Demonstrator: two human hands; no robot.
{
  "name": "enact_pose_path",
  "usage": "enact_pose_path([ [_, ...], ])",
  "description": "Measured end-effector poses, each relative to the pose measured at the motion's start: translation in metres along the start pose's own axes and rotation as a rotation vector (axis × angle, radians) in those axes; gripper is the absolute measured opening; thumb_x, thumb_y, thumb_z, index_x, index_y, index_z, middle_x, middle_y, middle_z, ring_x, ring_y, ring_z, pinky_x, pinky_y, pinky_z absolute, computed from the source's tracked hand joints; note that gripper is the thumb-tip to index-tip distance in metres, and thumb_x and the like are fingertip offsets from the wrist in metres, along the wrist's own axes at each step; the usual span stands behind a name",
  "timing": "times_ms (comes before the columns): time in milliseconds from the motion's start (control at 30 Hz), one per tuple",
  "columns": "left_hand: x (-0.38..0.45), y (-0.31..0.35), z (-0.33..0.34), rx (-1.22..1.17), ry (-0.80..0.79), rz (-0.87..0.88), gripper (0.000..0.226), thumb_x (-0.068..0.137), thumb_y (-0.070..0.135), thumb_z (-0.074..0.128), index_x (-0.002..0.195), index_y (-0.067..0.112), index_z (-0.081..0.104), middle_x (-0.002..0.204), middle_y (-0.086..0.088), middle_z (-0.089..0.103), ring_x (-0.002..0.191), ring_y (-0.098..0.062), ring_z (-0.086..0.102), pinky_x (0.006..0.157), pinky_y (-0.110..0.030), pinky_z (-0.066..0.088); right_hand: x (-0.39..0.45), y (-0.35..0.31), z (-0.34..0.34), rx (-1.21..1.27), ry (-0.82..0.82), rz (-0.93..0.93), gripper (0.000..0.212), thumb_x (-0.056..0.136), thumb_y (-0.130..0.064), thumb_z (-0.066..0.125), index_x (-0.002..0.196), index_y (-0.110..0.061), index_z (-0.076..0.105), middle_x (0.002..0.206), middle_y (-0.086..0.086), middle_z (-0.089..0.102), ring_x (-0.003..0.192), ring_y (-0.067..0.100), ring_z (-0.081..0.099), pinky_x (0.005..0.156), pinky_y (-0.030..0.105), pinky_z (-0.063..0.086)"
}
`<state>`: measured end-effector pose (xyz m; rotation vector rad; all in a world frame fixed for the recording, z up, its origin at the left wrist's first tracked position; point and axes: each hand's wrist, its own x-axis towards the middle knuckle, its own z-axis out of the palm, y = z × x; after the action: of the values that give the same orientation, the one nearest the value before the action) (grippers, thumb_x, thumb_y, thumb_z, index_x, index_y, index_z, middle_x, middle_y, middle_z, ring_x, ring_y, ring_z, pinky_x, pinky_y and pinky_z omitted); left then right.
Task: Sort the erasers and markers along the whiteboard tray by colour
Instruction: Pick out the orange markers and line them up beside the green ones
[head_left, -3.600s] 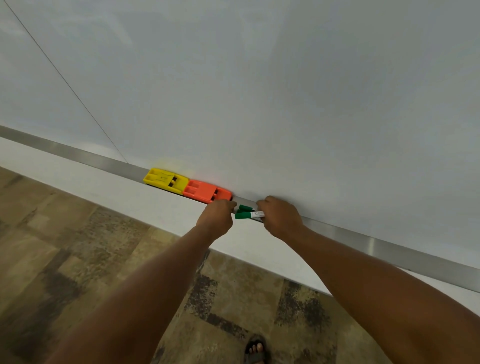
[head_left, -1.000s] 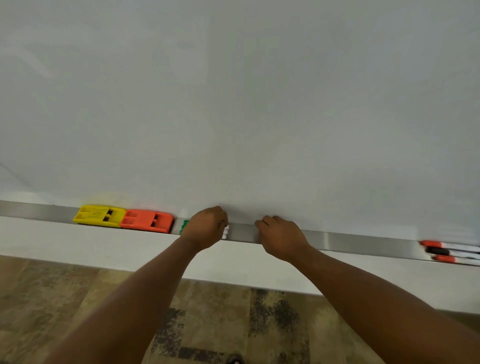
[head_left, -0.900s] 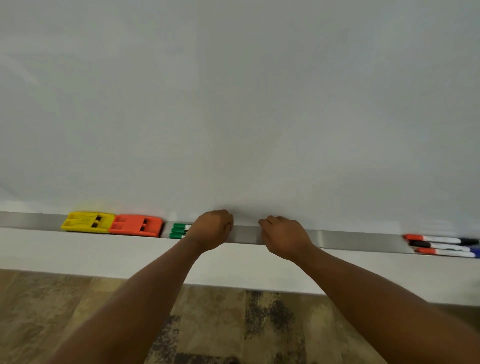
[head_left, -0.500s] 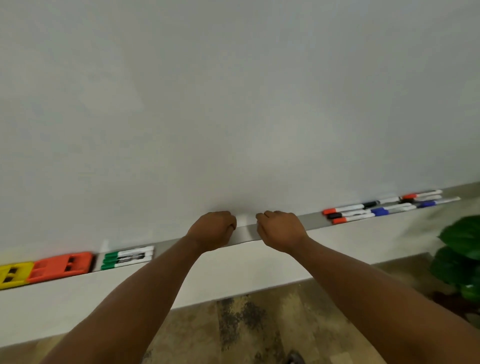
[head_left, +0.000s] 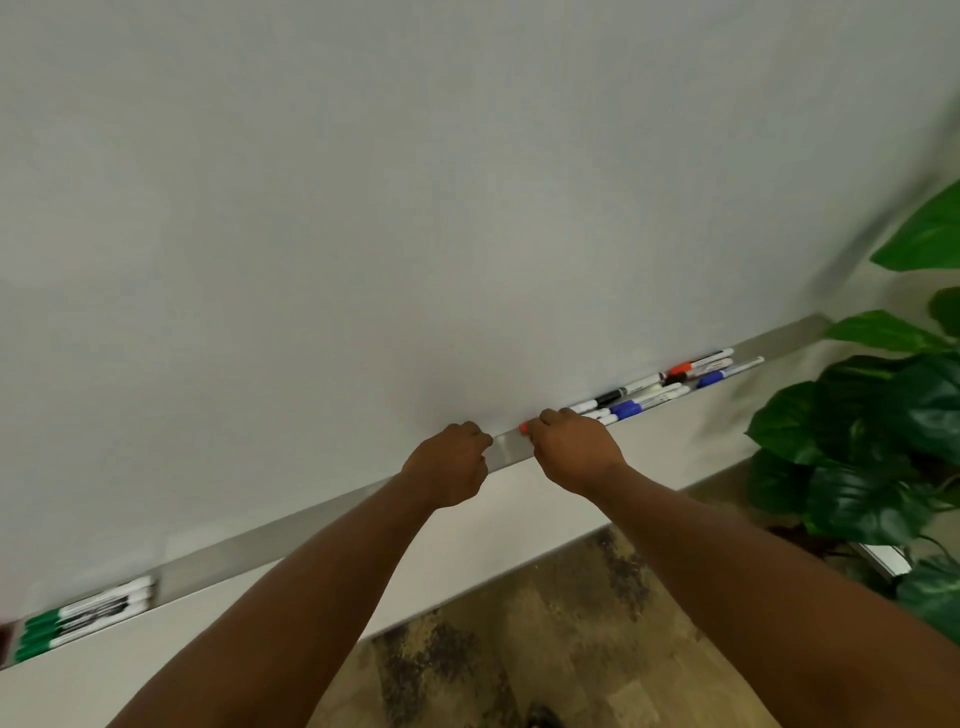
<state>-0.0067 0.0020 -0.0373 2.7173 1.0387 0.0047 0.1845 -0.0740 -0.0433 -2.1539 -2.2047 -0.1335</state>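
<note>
Both hands are at the tray, mid-frame. The left hand (head_left: 451, 464) is balled up, fingers curled under against the front lip of the whiteboard tray (head_left: 291, 530), and nothing shows in its grasp. The right hand (head_left: 571, 447) sits just to its right, knuckles up, fingers bent down over the tray, and there's an orange-red marker cap (head_left: 523, 427) poking out at its fingertips. The fingers hide the rest of that pen, so whether they actually grip it or only cover it, I cannot tell. A short bare stretch of metal separates the two hands.

Running up and right from the right hand is the mixed bunch of markers (head_left: 660, 388): white barrels, caps in black, blue and orange-red, lying lengthwise and overlapping in the tray (no colour order there).

Down at the lower left edge of the frame, well apart from the hands, lie the green markers (head_left: 85, 617), several side by side, green caps all pointing left, somewhat blurred.

The whiteboard (head_left: 415, 208) fills the upper frame. A leafy green plant (head_left: 878, 441) crowds the right edge, and patterned brown flooring (head_left: 545, 649) shows at the bottom.
</note>
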Motion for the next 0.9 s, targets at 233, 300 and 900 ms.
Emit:
enact_pose_path([
  [233,0.049,0.029,0.017,0.012,-0.034,0.023,0.04,0.095,0.023,0.045,0.133,0.012,0.05,0.137,-0.008,0.05,0.121,-0.026,0.049,0.099,-0.04,0.046,0.005,0.05,0.028,-0.034,-0.131,0.102,0.031,0.09,-0.011,0.05,0.12,-0.014,0.056,0.114,0.007,0.058,0.103,0.027,0.054,0.082,0.039,0.048],
  [300,0.06,0.037,0.019,-0.002,-0.043,0.02,0.037,0.094,0.022,0.048,0.129,0.012,0.051,0.128,-0.009,0.055,0.112,-0.026,0.054,0.095,-0.039,0.048,0.007,0.062,0.038,-0.034,-0.144,0.09,0.033,0.088,-0.011,0.052,0.121,-0.016,0.055,0.115,0.006,0.059,0.104,0.026,0.054,0.085,0.039,0.049],
  [900,0.111,0.064,0.042,0.19,-0.147,-0.134,0.028,0.091,0.019,0.061,0.117,0.011,0.058,0.112,-0.009,0.056,0.101,-0.027,0.061,0.082,-0.035,0.049,0.014,0.104,0.061,-0.001,-0.091,-0.105,0.028,0.092,-0.033,0.058,0.115,-0.018,0.053,0.112,0.005,0.055,0.102,0.027,0.052,0.085,0.046,0.044],
])
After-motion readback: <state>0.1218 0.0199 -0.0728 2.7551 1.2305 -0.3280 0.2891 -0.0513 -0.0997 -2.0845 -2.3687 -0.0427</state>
